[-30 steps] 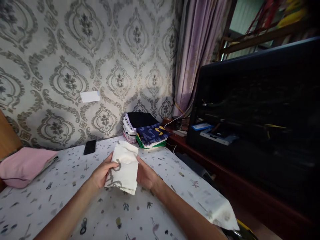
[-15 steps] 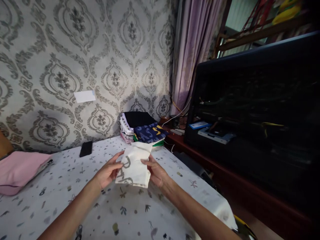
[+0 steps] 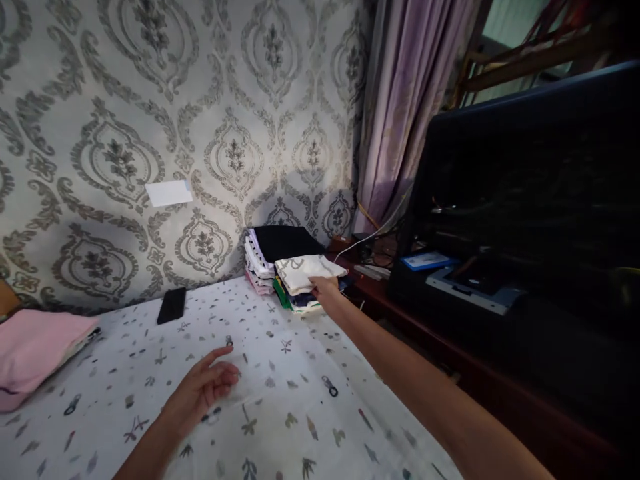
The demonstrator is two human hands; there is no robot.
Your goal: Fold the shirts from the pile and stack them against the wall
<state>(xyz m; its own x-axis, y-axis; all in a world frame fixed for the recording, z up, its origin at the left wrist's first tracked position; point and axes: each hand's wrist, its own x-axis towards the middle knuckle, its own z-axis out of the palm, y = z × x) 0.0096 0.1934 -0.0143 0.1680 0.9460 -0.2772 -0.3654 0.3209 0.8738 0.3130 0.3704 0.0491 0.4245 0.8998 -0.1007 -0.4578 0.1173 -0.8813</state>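
My right hand [image 3: 325,288] reaches out to the clothes pile, its fingers closed at the near edge of a folded white garment [image 3: 303,270] with grey print. That garment lies on top of a stack of folded clothes [image 3: 283,297], with green and dark blue layers beneath it. Part of the grip is hidden from me. Over the bed my left hand [image 3: 205,388] holds nothing; its fingers are loosely curled and apart. Against the wall, right behind the white garment, folded black cloth [image 3: 287,242] tops another stack with white and pink layers.
A black phone [image 3: 171,305] lies on the patterned bedsheet [image 3: 260,413] near the wall. Folded pink cloth [image 3: 45,347] sits at the left edge. On the right, a large black television [image 3: 525,200] stands on a dark red cabinet [image 3: 480,373], with a white cable [image 3: 367,237] behind the stacks.
The white garment, held in both hands over the bed before, now rests on the right-hand stack. My left hand has let go and drawn back; my right arm has stretched forward.
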